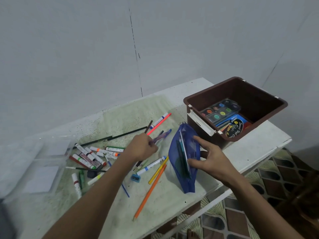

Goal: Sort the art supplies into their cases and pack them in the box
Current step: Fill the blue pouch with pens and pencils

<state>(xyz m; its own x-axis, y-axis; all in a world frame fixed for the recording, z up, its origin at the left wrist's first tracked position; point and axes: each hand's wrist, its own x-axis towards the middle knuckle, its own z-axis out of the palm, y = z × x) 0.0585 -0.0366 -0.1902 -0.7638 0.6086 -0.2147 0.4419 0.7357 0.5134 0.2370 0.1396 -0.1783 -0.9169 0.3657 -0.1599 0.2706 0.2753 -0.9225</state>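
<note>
Blue mesh pencil case: stands on its long edge on the white table, mouth open, just in front of the brown plastic box; pens or pencils show through the mesh inside it.

Right hand: grips the case, thumb at its near end and fingers spread along the open mouth.

Left hand: left of the case, fingers curled round a small bunch of pens or pencils (purple and blue, exact kind unclear), tips pointing toward the case.

Brown plastic box: behind the case at the table's far right corner, lid off; holds a watercolour paint set and a blue packet of coloured pencils.

Loose on the table, left of the case: orange pencil, yellow pencil, blue sharpener, white marker with blue band, a heap of white markers, two dark pencils.

Far left of the case: clear plastic container, partly blurred.
</note>
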